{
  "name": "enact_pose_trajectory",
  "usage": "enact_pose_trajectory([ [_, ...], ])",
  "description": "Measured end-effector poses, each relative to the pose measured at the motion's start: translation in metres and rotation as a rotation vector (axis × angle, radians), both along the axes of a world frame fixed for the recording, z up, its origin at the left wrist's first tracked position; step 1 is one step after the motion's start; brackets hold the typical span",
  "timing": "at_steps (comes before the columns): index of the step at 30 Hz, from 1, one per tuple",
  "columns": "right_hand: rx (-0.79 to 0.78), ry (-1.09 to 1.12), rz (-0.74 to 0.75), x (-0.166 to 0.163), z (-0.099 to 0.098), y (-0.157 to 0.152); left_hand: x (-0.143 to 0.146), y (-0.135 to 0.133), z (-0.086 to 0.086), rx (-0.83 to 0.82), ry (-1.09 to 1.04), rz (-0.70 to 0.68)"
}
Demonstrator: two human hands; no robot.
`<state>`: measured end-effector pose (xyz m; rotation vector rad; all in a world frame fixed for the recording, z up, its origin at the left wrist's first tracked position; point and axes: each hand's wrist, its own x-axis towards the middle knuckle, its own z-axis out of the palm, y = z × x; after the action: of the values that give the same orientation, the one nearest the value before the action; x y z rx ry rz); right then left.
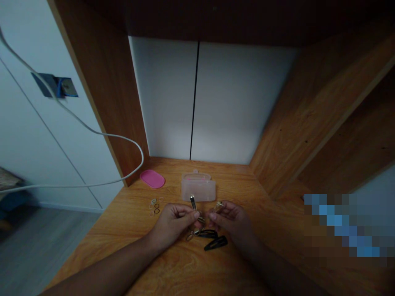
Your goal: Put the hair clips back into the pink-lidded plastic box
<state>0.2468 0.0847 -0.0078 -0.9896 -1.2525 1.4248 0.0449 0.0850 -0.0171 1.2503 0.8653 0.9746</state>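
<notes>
My left hand (177, 222) is closed in a pinch on a dark hair clip (193, 202) with a shiny end that points up and away. Between the thumb and fingers of my right hand (233, 218) is a small gold-coloured hair clip (219, 204), partly covered by the fingers. On the wooden desk under both hands lie black snap hair clips (216, 243), with a small loop-shaped piece (190, 236) beside them. Just beyond the hands stands a translucent pinkish plastic box (198, 191); its contents are hard to make out.
A pink oval lid-like piece (152, 179) lies at the back left. Small hair ties (156, 206) are spread left of my left hand. A white cable (114, 181) loops over the desk's left edge. Wooden side panels (296, 102) and a white back wall (228, 102) enclose the desk.
</notes>
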Motion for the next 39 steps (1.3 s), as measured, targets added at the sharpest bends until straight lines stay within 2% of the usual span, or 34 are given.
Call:
enact_pose_trajectory([
  [6,-0.007,0.013,-0.006,-0.0008,0.0009,-0.0005,0.0020,0.0006,-0.0007,-0.033,-0.046,0.026],
  [14,-0.013,-0.014,-0.039,0.0006,-0.0033,0.0015,-0.0003,0.0015,-0.0030,0.062,-0.169,-0.022],
  [21,-0.035,0.043,-0.075,-0.0015,-0.0014,0.0029,-0.0009,-0.0008,-0.0014,0.080,-0.131,-0.002],
  [27,0.010,-0.073,-0.045,-0.0002,-0.0011,0.0037,0.0010,0.0007,0.0009,0.081,-0.078,-0.051],
  [33,0.051,-0.107,-0.048,-0.0006,-0.0006,0.0042,-0.0016,0.0041,0.0029,0.207,0.043,0.056],
  [39,0.038,-0.118,-0.065,-0.0004,-0.0030,0.0041,0.0005,0.0038,0.0006,0.100,-0.034,0.016],
])
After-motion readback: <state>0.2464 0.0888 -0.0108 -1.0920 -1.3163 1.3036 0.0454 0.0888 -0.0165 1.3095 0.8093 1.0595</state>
